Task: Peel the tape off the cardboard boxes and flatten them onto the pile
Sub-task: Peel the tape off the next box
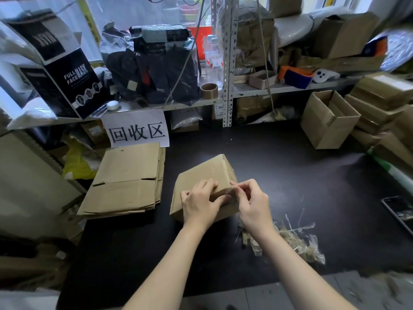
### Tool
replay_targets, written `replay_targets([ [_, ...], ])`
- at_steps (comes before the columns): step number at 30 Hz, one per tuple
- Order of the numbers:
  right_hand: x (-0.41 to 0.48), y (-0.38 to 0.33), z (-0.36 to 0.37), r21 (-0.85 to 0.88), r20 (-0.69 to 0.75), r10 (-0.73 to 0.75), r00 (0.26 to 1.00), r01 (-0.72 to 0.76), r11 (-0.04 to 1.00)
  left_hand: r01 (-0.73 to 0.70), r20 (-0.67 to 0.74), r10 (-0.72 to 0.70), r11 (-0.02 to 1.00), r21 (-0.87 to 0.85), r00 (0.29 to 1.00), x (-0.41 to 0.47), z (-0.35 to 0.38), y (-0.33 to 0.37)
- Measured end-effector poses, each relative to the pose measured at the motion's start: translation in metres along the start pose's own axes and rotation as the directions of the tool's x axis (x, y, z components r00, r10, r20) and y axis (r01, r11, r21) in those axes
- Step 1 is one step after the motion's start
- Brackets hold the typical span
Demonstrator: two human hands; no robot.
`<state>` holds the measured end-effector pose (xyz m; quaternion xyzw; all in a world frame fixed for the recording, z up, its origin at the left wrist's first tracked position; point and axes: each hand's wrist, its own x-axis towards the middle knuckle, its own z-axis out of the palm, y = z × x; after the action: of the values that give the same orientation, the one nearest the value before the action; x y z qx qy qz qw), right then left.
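Cardboard box [202, 173] in curled left hand [199, 205]

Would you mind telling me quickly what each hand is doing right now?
Left hand: grips the cardboard box, steadying it.
Right hand: pinches what looks like a tape end at the box's corner.

1. The box [205, 173] sits mid-frame on the table [279, 166].
2. The pile of flattened cardboard [125, 182] lies left of it, with a paper sign [136, 128] behind the pile.
3. Loose tape [292, 240] lies at lower right.
4. An open carton [324, 124] stands at upper right.
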<state>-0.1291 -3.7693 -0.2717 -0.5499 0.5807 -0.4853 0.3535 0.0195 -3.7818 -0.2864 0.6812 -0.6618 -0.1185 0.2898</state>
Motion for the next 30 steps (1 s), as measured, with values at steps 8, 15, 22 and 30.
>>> replay_targets([
  [8, 0.002, -0.004, -0.010, 0.156, -0.095, 0.039, 0.995, -0.023, 0.987, -0.003, 0.097, 0.016, 0.992, -0.128, 0.995, 0.006, 0.003, 0.007],
  [15, 0.011, -0.020, -0.014, 0.263, -0.067, 0.004, 0.998, 0.014, 0.965, -0.049, 0.178, 0.065, 0.994, -0.093, 0.982, 0.017, -0.017, 0.003],
  [22, 0.018, -0.017, -0.010, 0.384, -0.102, 0.108, 0.989, -0.061, 0.921, -0.060, 0.082, 0.084, 0.964, -0.257, 0.993, 0.013, -0.014, -0.019],
  [30, 0.022, -0.029, -0.011, 0.544, -0.009, 0.258, 0.966, -0.212, 0.812, -0.115, 0.072, 0.128, 0.980, -0.160, 0.989, 0.015, -0.014, -0.039],
])
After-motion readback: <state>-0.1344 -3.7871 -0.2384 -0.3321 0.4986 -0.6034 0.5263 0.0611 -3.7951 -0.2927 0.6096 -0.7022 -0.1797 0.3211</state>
